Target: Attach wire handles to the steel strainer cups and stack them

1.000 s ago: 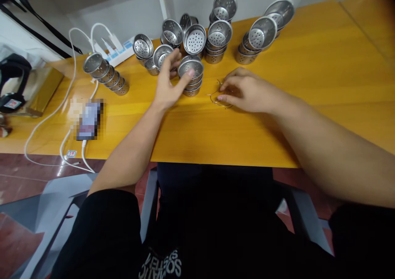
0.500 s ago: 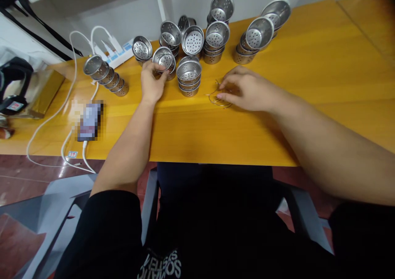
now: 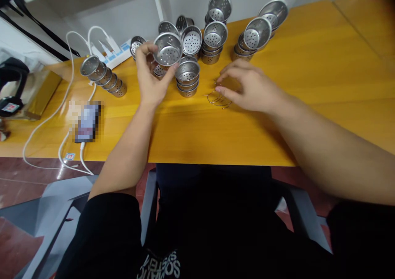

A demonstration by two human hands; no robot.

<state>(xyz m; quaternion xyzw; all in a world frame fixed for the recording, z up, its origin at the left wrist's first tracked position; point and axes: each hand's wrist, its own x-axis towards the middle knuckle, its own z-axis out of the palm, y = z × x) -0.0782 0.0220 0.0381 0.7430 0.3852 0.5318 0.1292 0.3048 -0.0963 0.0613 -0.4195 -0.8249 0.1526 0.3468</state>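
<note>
**Left hand holds a perforated cup above the table**

The perforated cup (image 3: 168,50) is raised in the left hand (image 3: 151,81), thumb and fingers at its sides, maybe so its mouth stays upward. From my distant post I see the right hand (image 3: 243,79) half curled at the wire piece (image 3: 217,105), its fingertips narrowly apart; I cannot tell if it grips. The nearest stack (image 3: 187,80) is nested, probably to save room. White shirt letters (image 3: 163,264) seem to read "SYSTEM"; the small label (image 3: 70,156) is unreadable for me.
</note>
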